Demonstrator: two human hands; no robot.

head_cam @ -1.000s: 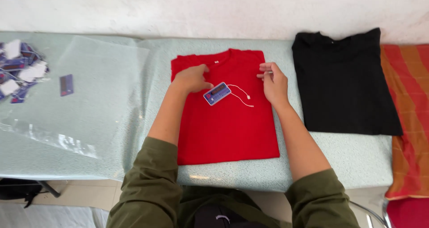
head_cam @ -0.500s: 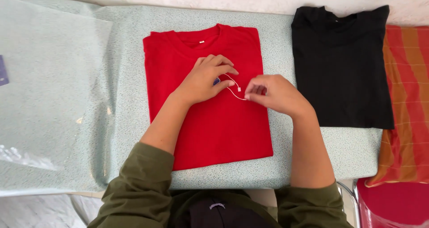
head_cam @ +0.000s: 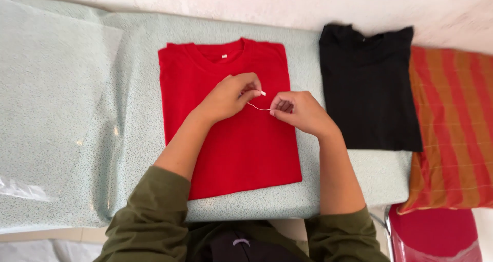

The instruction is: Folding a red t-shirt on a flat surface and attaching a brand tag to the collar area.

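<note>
Both hands work over the middle of the folded red t-shirt (head_cam: 226,123), which lies flat at the centre of the pale speckled table (head_cam: 138,61).

Left hand (head_cam: 228,96): fingers curled in, thumb and forefinger pinched on the small white tip of a thin white string (head_cam: 258,108). Right hand (head_cam: 300,112): fingers closed narrow, pinching the other end of that string just right of the left hand. The string sags in a short loop between them, just above the shirt.

String looks very light, limp and thin, probably slippery. Best taken by fingertip pinch at the ends; the stiff tip is the surest hold. The shirt is soft and drapes.

Folded black t-shirt (head_cam: 367,87) lies to the right. A striped orange cloth (head_cam: 452,128) is further right, clear plastic sheeting (head_cam: 46,87) left.
</note>
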